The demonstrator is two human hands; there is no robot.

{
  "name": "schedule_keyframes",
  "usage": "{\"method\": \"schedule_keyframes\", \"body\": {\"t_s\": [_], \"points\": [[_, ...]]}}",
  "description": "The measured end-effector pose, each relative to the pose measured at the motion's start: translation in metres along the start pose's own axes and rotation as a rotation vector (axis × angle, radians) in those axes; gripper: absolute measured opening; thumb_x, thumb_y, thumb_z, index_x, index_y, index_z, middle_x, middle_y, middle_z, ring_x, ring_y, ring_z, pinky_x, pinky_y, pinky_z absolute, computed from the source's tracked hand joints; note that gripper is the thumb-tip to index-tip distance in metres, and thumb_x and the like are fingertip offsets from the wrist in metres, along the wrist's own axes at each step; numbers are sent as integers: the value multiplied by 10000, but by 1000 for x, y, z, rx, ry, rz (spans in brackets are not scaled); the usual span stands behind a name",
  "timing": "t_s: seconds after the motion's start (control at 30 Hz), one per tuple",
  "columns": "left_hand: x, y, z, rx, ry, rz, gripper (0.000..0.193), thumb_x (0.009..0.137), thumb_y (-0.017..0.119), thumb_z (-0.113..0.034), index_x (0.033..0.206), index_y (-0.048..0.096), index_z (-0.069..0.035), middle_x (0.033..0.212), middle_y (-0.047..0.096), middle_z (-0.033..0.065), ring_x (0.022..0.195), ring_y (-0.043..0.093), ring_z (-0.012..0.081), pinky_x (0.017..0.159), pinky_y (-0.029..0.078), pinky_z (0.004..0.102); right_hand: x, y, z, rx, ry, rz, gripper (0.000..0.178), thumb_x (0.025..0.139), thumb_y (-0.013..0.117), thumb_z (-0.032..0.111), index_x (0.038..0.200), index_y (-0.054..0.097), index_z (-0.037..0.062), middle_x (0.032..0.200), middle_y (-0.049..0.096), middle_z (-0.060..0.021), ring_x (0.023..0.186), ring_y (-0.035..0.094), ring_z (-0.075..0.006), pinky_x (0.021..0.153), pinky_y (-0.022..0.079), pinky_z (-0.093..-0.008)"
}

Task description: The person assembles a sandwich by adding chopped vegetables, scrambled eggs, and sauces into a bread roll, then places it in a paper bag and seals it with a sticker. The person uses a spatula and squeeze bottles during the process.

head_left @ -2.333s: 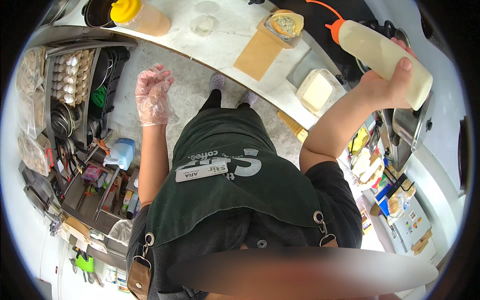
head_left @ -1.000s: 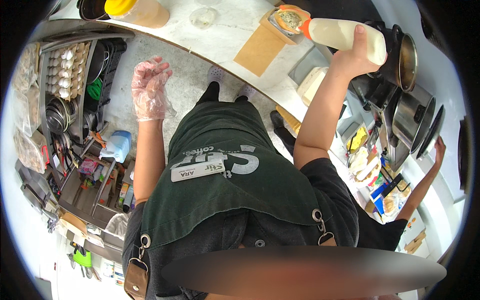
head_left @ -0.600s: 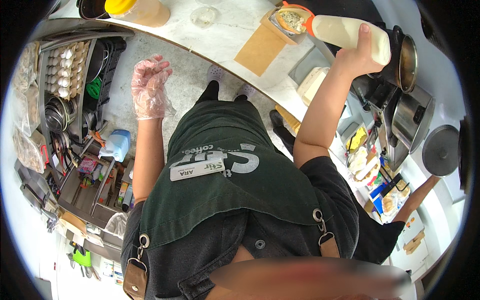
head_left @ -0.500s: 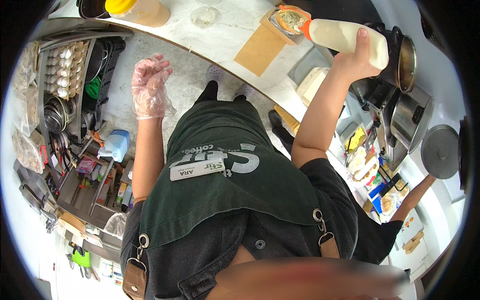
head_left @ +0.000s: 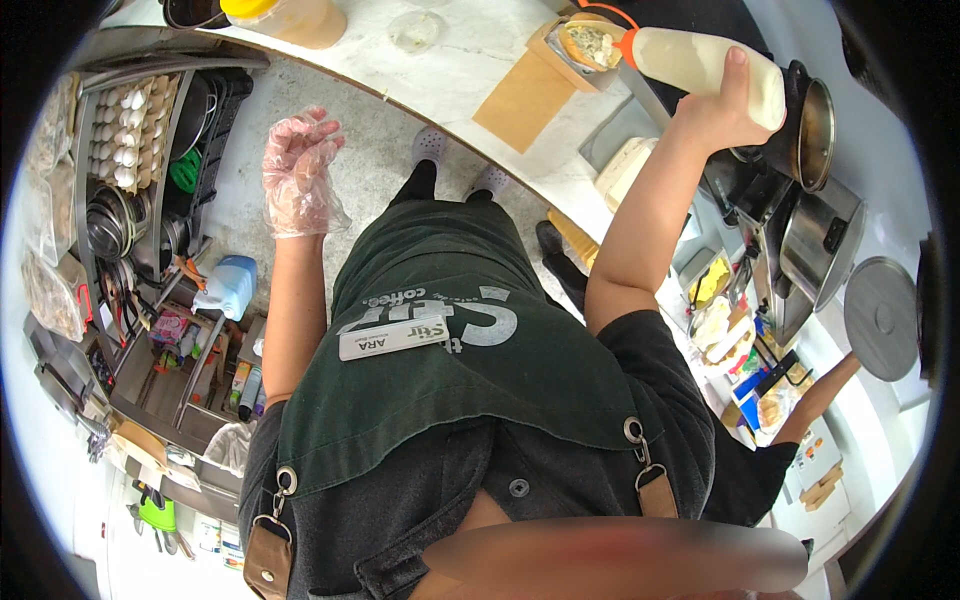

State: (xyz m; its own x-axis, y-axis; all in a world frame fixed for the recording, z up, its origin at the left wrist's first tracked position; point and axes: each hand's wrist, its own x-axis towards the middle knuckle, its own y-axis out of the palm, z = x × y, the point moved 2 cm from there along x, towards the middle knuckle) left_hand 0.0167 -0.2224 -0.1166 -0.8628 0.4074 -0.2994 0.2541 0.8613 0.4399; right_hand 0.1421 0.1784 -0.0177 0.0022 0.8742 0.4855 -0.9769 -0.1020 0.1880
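My right hand (head_left: pixel 722 118), bare, wraps round a squeeze bottle (head_left: pixel 685 62) of pale creamy sauce with an orange nozzle cap. The bottle lies nearly level, its nozzle pointing left at a filled bun (head_left: pixel 592 46); I cannot tell whether they touch. That bun, topped with a pale chopped filling, sits in an open brown cardboard box (head_left: pixel 528 102) whose flap lies toward me on the counter. My left hand (head_left: pixel 303 172), in a clear plastic glove, hangs in front of the counter edge with fingers loosely curled and apart, holding nothing.
On the marble-look counter (head_left: pixel 440 75) stand a yellow-lidded jar (head_left: pixel 295 20) and a small clear round lid or dish (head_left: pixel 416 31). Pans (head_left: pixel 815 135) are at the right. A co-worker's arm (head_left: pixel 822 400) holds a round grey lid or pan (head_left: pixel 881 318). Left shelves hold egg trays (head_left: pixel 128 130).
My right hand and the bottle have shifted slightly right, and the nozzle sits a little farther right at the bun. The co-worker's round grey object has moved slightly lower. My left hand stays still.
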Motion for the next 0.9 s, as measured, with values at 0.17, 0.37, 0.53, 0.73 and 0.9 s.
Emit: {"method": "schedule_keyframes", "body": {"t_s": [0.17,0.37,0.53,0.73,0.9], "points": [[0,0,-1,-2,13,7,321,791,626,92,1045,588,-101,1232,570,141,1073,610,287,926,509,440,-7,-12,1,41,87,62,555,645,861,66,1055,506,-53,969,636,-176,784,672,-256,697,613,-397],[2,0,0,4,11,10,311,799,635,78,1050,590,-100,1229,569,147,1071,610,284,922,510,434,-4,-5,-5,80,63,79,537,640,861,53,1033,511,-57,955,637,-180,783,671,-253,699,612,-392],[2,-3,1,0,18,19,303,800,643,74,1041,593,-103,1229,569,143,1067,611,279,918,513,427,1,12,-7,26,-27,15,403,653,823,78,936,581,-75,898,659,-166,733,663,-251,664,591,-386],[4,-6,2,1,10,-9,312,793,635,95,1032,596,-102,1229,569,142,1061,611,275,918,513,427,-8,7,-3,40,29,29,453,651,833,59,982,551,-69,926,651,-171,750,669,-254,670,601,-389],[6,-5,2,-19,-1,-4,323,788,616,114,1030,596,-98,1225,571,141,1063,610,277,922,511,432,-13,1,0,104,102,75,508,649,847,42,1027,525,-61,943,646,-177,768,677,-247,670,613,-389]]}}
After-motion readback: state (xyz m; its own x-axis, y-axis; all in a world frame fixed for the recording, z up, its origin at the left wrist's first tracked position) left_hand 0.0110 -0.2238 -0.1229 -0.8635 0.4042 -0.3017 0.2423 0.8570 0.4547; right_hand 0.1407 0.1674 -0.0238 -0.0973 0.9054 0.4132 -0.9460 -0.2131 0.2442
